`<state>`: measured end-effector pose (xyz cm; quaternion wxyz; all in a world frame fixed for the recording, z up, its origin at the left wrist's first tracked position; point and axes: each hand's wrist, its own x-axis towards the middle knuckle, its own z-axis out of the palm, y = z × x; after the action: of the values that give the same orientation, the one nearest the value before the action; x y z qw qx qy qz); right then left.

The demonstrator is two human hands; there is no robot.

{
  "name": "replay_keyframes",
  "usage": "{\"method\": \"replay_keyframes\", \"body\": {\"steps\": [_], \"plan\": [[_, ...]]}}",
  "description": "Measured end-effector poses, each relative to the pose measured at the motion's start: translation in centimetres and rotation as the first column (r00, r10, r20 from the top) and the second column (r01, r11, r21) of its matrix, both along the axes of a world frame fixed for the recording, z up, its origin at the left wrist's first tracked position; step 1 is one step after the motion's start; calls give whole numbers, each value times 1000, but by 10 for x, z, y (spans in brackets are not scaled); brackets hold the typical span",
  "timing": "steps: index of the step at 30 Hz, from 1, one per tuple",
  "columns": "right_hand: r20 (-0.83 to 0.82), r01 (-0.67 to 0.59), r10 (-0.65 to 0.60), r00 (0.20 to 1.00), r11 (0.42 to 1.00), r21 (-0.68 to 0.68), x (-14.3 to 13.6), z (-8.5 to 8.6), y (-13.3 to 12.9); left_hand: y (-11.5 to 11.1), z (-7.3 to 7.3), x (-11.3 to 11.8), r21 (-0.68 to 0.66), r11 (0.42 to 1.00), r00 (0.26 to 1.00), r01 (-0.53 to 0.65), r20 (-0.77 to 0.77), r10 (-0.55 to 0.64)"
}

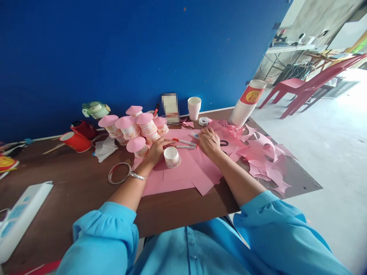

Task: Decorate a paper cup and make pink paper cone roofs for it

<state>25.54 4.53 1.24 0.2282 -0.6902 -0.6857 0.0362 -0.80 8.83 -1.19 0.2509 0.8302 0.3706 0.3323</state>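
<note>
My left hand (158, 150) rests on the pink paper (169, 179), fingers stretched out beside a small patterned paper cup (172, 157). Its fingertips come near two markers (185, 142), one with a red end. My right hand (210, 142) is curled down on the paper at the markers' right ends. A small blue-tipped item (195, 135) lies against its fingers, which hide whatever they may hold. Scissors (224, 143) with dark handles lie partly covered just right of it. Left of my left hand stand several patterned cups with pink cone tops (125, 123).
Pink paper scraps (266, 152) cover the table's right side, near a tall cup stack (248, 103). White cups (194, 108) and a tape roll (203, 121) stand behind. At left are a tape ring (119, 173), a red cup (76, 141) and a power strip (25, 217).
</note>
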Motion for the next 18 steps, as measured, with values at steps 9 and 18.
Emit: {"method": "replay_keyframes", "body": {"steps": [9, 18], "plan": [[-164, -159, 186, 969, 974, 164, -12, -7, 0, -7, 9, 3, -201, 975, 937, -96, 313, 156], [-688, -357, 412, 597, 905, 232, -34, 20, -15, -22, 49, 10, -91, 995, 942, -44, 329, 71]]}}
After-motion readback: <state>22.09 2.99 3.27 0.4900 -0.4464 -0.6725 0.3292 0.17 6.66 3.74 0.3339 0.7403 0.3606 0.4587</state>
